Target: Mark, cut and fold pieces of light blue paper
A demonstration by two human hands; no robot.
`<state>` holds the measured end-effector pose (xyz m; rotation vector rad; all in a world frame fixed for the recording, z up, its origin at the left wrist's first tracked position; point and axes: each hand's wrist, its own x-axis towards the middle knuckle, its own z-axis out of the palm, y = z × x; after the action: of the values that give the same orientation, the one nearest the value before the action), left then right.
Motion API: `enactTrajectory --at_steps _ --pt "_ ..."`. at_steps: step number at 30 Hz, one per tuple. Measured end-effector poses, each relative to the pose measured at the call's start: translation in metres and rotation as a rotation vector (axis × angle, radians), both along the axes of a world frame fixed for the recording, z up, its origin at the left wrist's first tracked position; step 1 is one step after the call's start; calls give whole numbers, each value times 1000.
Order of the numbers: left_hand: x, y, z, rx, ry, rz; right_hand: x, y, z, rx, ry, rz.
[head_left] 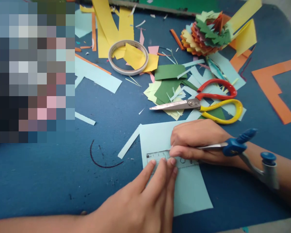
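Ruler (pixel 186 161) lies on the pale blue sheet (pixel 189 192), the left hand (pixel 145 197) resting fingertips on it, leftmost finger apart, the rest bunched. The right hand (pixel 200 139) pinches a leg of the compass (pixel 234 147) at the upper edge; I'd press evenly against slipping and keep that leg snug. A boxed ruler mark looks like zero; print inside the tape roll (pixel 110 54) is too blurred to read.

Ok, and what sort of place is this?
Probably a paper-craft table, though the view doesn't settle whether at school or home. Scissors, cut paper scraps and a ruler on a light-blue sheet suggest it.
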<state>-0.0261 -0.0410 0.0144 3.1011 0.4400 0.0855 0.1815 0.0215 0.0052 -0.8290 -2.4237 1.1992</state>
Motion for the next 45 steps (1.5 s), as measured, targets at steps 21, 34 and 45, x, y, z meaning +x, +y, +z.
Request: enactTrajectory --at_steps 21,34,45 --pt "0 -1 -1 -27 -35 8 2 -2 -4 33 38 -38" --pt "-1 0 -1 -31 -22 -1 -2 -5 -7 170 22 -28" --pt "1 -1 -6 36 -90 -1 -6 -4 -8 165 -1 -72"
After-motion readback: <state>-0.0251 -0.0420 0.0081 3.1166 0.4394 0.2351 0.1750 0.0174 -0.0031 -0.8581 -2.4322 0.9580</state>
